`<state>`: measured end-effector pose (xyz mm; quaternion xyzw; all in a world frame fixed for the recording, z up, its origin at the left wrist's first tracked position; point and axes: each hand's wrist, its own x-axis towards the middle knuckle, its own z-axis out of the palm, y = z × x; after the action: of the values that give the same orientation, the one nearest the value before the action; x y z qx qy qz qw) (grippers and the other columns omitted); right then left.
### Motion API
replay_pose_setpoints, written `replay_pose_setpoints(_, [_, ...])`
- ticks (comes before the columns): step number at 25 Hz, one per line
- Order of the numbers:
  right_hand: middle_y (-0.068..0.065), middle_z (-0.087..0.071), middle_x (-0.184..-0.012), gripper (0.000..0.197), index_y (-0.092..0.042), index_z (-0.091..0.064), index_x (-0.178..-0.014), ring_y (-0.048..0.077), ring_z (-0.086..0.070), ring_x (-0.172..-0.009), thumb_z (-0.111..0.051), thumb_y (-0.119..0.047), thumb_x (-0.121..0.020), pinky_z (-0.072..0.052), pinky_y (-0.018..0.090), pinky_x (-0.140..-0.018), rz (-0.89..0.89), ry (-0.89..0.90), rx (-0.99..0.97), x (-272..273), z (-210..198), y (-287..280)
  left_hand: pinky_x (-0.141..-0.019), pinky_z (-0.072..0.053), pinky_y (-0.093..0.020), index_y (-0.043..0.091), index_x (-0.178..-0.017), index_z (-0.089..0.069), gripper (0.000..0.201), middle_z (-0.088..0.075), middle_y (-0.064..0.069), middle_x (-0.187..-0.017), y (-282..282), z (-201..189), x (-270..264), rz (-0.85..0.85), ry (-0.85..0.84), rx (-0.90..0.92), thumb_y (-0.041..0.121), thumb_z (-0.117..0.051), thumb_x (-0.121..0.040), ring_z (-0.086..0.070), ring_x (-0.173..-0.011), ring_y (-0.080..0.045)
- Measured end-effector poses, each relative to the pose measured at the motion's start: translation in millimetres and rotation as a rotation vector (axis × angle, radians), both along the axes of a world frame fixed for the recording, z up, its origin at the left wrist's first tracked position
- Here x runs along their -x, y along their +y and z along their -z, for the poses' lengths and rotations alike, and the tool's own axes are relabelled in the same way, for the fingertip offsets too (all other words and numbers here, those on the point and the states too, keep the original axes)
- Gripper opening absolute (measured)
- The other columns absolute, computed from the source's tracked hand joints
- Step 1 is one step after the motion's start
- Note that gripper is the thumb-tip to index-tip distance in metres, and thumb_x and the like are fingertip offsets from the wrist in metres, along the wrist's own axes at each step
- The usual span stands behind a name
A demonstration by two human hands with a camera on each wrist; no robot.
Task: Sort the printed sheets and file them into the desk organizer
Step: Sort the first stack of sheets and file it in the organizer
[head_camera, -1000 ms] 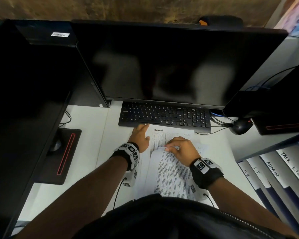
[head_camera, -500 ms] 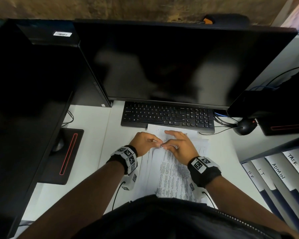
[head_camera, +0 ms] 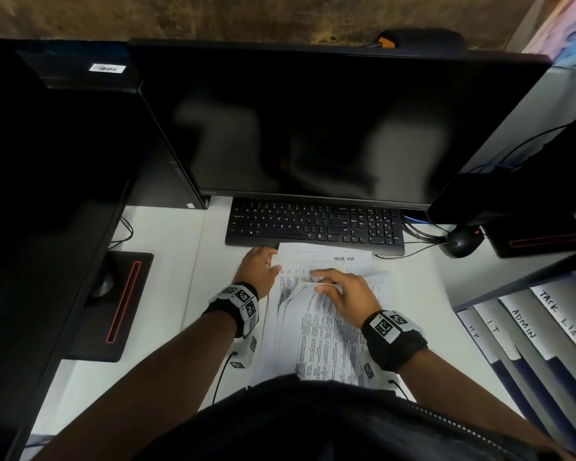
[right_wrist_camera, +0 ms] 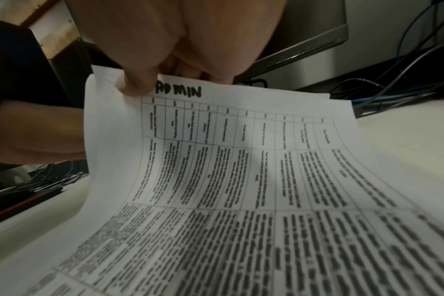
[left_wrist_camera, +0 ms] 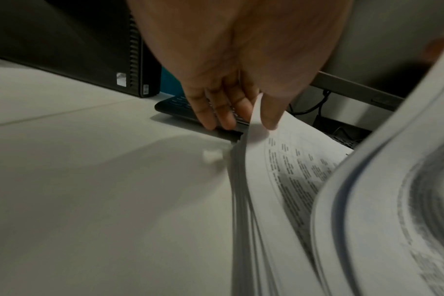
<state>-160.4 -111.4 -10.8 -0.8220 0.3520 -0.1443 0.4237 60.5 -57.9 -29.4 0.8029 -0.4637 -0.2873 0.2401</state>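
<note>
A stack of printed sheets (head_camera: 316,337) lies on the white desk in front of the keyboard. My right hand (head_camera: 320,284) pinches the top edge of the sheet marked ADMIN (right_wrist_camera: 241,140) and holds it curled up off the stack; the thumb (right_wrist_camera: 137,84) sits on its corner. Under it shows a sheet headed TASK LIST (head_camera: 343,259). My left hand (head_camera: 270,261) lies at the stack's far left corner with straight fingers (left_wrist_camera: 216,112), and its thumb presses on that sheet. The desk organizer (head_camera: 512,284) stands at the right with folders tabbed HR, IT, ADMIN (head_camera: 524,322) and TASK LIST (head_camera: 562,316).
A black keyboard (head_camera: 313,224) touches the stack's far edge, under a dark monitor (head_camera: 330,128). A mouse (head_camera: 459,242) and cables lie at the back right. A black computer tower (head_camera: 47,194) and a pad (head_camera: 113,304) fill the left side.
Both hands pinched the top sheet together half a second ago. The left hand has moved to the stack's far left corner, and the right has peeled the ADMIN sheet back, uncovering the TASK LIST sheet.
</note>
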Motion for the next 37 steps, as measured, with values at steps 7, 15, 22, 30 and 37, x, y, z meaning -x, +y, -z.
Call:
replay_pose_setpoints(7, [-0.01, -0.054, -0.125, 0.014, -0.025, -0.072, -0.094, 0.004, -0.04, -0.117, -0.063, -0.017, -0.087, -0.034, 0.026, -0.101, -0.066, -0.068, 0.229, 1, 9, -7, -0.075, -0.042, -0.013, 0.019, -0.086, -0.065, 0.013, -0.06, 0.006, -0.085, 11, -9, 7, 0.142, 0.207, 0.188, 0.006, -0.065, -0.084, -0.058, -0.08, -0.003])
replay_pose_setpoints(15, [-0.005, -0.068, -0.109, 0.016, -0.027, -0.07, -0.101, 0.006, -0.057, -0.102, -0.059, -0.02, -0.091, -0.037, 0.02, -0.098, -0.078, -0.019, 0.174, 4, 6, -5, -0.089, -0.044, -0.021, 0.027, -0.106, -0.065, 0.034, -0.064, 0.01, -0.106, 3, -19, 7, 0.238, 0.312, 0.05, 0.002, -0.065, -0.083, -0.058, -0.099, -0.005])
replay_pose_setpoints(22, [-0.006, -0.07, -0.1, 0.016, -0.019, -0.071, -0.098, -0.006, -0.052, -0.091, -0.057, -0.023, -0.091, -0.027, -0.004, -0.082, -0.075, -0.039, 0.148, 11, -1, -4, -0.105, -0.028, -0.019, 0.018, -0.135, -0.048, 0.048, -0.039, 0.003, -0.132, -14, -10, -3, 0.166, -0.076, -0.068, 0.0, -0.051, -0.09, -0.038, -0.126, -0.015])
replay_pose_setpoints(30, [-0.005, -0.07, -0.102, 0.015, -0.02, -0.07, -0.1, 0.01, -0.057, -0.093, -0.057, -0.02, -0.092, -0.036, 0.017, -0.084, -0.071, -0.025, 0.113, 3, -4, -3, -0.091, -0.041, -0.028, 0.019, -0.106, -0.058, 0.02, -0.045, 0.003, -0.116, -10, -4, 4, 0.161, -0.123, -0.043, 0.024, -0.062, -0.088, -0.045, -0.107, -0.013])
replay_pose_setpoints(37, [-0.016, -0.054, -0.128, 0.022, -0.026, -0.068, -0.106, -0.001, -0.031, -0.132, -0.051, -0.031, -0.093, -0.022, 0.017, -0.109, -0.149, -0.037, 0.216, -9, 10, -5, -0.071, -0.046, -0.019, 0.02, -0.082, -0.067, 0.012, -0.069, -0.002, -0.087, 1, -11, -7, 0.227, 0.275, 0.037, 0.01, -0.062, -0.086, -0.06, -0.076, -0.011])
